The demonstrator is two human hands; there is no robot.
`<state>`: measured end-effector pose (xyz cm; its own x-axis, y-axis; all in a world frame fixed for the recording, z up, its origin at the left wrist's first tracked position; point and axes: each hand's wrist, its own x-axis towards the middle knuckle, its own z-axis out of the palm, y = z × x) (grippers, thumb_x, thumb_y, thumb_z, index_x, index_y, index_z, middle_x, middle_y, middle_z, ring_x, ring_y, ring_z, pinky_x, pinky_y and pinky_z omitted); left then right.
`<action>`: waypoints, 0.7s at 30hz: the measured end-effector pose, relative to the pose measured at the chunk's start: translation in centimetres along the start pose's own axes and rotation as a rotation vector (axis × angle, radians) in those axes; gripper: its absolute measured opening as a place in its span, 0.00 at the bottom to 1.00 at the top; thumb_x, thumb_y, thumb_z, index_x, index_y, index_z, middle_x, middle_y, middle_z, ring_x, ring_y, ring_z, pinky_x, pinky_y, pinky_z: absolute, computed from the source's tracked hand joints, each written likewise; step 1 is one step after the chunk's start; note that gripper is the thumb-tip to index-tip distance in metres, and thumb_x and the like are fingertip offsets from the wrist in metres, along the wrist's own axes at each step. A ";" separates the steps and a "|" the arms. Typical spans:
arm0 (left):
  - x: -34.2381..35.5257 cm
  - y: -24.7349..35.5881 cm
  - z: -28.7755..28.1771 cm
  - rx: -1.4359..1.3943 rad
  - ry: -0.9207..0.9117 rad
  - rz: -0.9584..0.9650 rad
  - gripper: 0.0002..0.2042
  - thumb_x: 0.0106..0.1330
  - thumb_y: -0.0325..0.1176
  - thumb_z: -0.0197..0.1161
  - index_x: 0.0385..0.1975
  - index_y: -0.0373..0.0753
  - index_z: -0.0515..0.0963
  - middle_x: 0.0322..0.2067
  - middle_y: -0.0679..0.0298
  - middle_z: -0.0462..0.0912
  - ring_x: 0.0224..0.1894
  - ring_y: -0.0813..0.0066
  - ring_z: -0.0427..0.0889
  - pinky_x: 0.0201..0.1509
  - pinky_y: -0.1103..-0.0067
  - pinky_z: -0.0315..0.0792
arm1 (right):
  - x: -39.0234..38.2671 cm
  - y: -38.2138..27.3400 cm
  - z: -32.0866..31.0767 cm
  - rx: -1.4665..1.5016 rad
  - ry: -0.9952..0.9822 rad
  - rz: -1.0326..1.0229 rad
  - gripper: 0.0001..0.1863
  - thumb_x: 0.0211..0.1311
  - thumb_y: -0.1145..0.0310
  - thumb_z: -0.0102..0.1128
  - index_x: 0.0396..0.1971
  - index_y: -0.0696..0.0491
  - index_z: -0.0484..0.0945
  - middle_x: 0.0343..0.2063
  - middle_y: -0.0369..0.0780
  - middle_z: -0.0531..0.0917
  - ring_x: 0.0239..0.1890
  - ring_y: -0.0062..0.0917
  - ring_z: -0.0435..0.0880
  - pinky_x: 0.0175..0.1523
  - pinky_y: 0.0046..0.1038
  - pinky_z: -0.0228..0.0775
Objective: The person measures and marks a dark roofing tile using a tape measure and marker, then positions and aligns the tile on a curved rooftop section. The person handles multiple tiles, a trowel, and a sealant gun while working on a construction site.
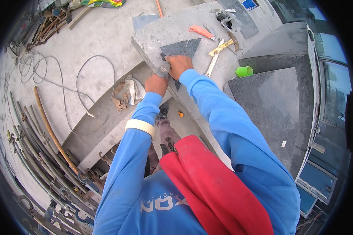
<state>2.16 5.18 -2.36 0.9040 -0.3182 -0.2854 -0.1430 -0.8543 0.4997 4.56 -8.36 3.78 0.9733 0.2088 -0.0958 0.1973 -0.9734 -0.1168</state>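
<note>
My left hand (156, 84) is closed around a grey, rounded thing (163, 70) whose kind I cannot make out. Just beyond it my right hand (179, 65) is closed too, and its curled fingers hide what they grip. Both hands meet over the edge of a pale concrete ledge (157, 37). Under and beyond the right hand lies a dark grey, pointed piece of stone slab (185, 47). An orange utility knife (202, 31) rests farther out on the ledge. Right of the slab piece lies a hammer (219, 48) with a yellowish head and a pale handle.
A green cup (244, 71) lies beside a large dark slab (268, 105) at right. A black plastic bag (226, 18) sits at the far end. Below left are a torn white bag (134, 90) and a small orange thing (181, 114). Cable (78, 84) and metal pipes (47, 156) occupy the left.
</note>
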 end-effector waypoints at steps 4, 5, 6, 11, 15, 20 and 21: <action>0.2 -0.3 0.1 -0.081 0.098 0.014 0.17 0.70 0.42 0.54 0.54 0.42 0.73 0.37 0.51 0.86 0.39 0.48 0.86 0.41 0.60 0.81 | 0.3 0.2 -0.5 0.011 -0.192 -0.005 0.14 0.56 0.69 0.61 0.43 0.48 0.83 0.35 0.45 0.87 0.40 0.41 0.87 0.43 0.43 0.79; -0.1 -0.4 0.4 -0.090 0.055 -0.001 0.17 0.71 0.42 0.53 0.54 0.43 0.73 0.37 0.51 0.86 0.38 0.48 0.86 0.41 0.60 0.81 | 0.4 0.1 -0.6 -0.021 -0.138 0.015 0.15 0.56 0.69 0.61 0.45 0.47 0.82 0.37 0.44 0.87 0.41 0.41 0.87 0.43 0.43 0.79; 0.4 -0.5 0.4 0.051 -0.100 0.008 0.17 0.71 0.42 0.53 0.55 0.44 0.73 0.37 0.51 0.85 0.38 0.48 0.86 0.40 0.60 0.80 | 0.3 0.1 -0.7 -0.055 -0.079 0.034 0.16 0.56 0.68 0.62 0.46 0.47 0.81 0.38 0.44 0.87 0.41 0.41 0.87 0.43 0.43 0.79; 0.6 -0.7 0.9 -0.069 0.052 -0.024 0.21 0.70 0.49 0.55 0.55 0.43 0.73 0.37 0.48 0.86 0.39 0.45 0.85 0.42 0.57 0.79 | 0.4 -0.4 -1.4 0.022 -0.148 -0.024 0.18 0.54 0.70 0.63 0.47 0.47 0.82 0.34 0.45 0.87 0.39 0.42 0.87 0.43 0.43 0.79; 0.6 -0.7 1.1 -0.063 0.023 -0.005 0.22 0.70 0.49 0.56 0.58 0.42 0.70 0.38 0.47 0.86 0.40 0.45 0.85 0.42 0.55 0.79 | 0.7 -0.5 -1.7 -0.045 -0.023 0.049 0.20 0.55 0.69 0.62 0.51 0.48 0.81 0.41 0.44 0.87 0.43 0.40 0.87 0.46 0.43 0.79; 0.4 -0.8 0.9 -0.109 0.064 0.004 0.20 0.70 0.46 0.57 0.55 0.41 0.73 0.36 0.49 0.86 0.39 0.46 0.85 0.42 0.57 0.79 | 0.8 -0.2 -2.0 0.028 -0.190 -0.053 0.16 0.57 0.69 0.61 0.47 0.47 0.83 0.35 0.46 0.87 0.39 0.41 0.87 0.44 0.44 0.79; 0.3 -0.8 1.0 -0.117 0.086 0.019 0.19 0.70 0.44 0.56 0.54 0.39 0.74 0.36 0.50 0.86 0.38 0.46 0.85 0.41 0.58 0.79 | 0.6 -0.2 -1.8 0.003 -0.140 -0.032 0.17 0.57 0.69 0.61 0.48 0.47 0.83 0.36 0.45 0.87 0.40 0.41 0.87 0.44 0.43 0.79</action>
<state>2.16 5.39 -3.64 0.9335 -0.2933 -0.2062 -0.1173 -0.7933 0.5975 5.37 -8.23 5.55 0.9406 0.2507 -0.2290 0.2271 -0.9659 -0.1244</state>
